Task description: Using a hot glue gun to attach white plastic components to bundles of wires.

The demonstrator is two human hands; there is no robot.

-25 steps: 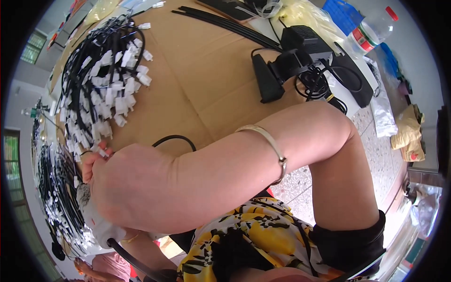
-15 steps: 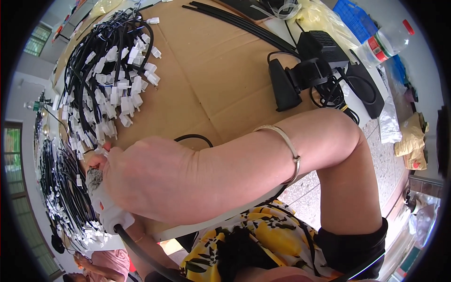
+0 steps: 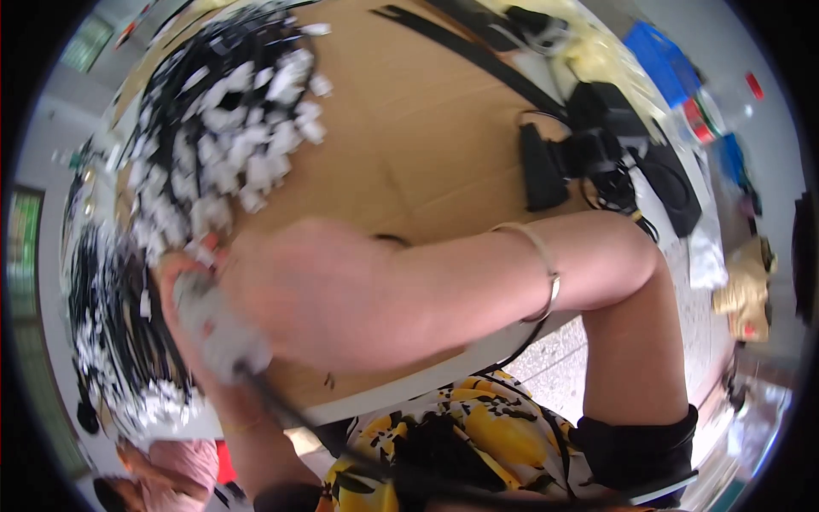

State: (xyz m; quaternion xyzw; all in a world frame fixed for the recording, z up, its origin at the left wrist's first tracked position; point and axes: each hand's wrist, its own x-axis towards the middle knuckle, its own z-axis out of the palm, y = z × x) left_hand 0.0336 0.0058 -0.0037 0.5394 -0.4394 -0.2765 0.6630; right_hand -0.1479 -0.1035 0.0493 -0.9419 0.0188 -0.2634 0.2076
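the right hand (image 3: 307,282) is turned back-up over the cardboard (image 3: 452,162), hiding its fingers, so i cannot tell what they close on. a pale corded tool (image 3: 223,333) sits between it and the left hand (image 3: 177,271), which is curled narrow along the tool's left side; whether it grips the tool is too blurred to say. the heap of black cables with white connectors (image 3: 226,119) lies just past the fingers, on the cardboard's left. to do this well, i'd steady the tool with one hand, bring a single connector to it with the other, and line it up before pressing. the dark lead (image 3: 303,418) runs down near the left forearm; i'd leave it slack so it doesn't tug.
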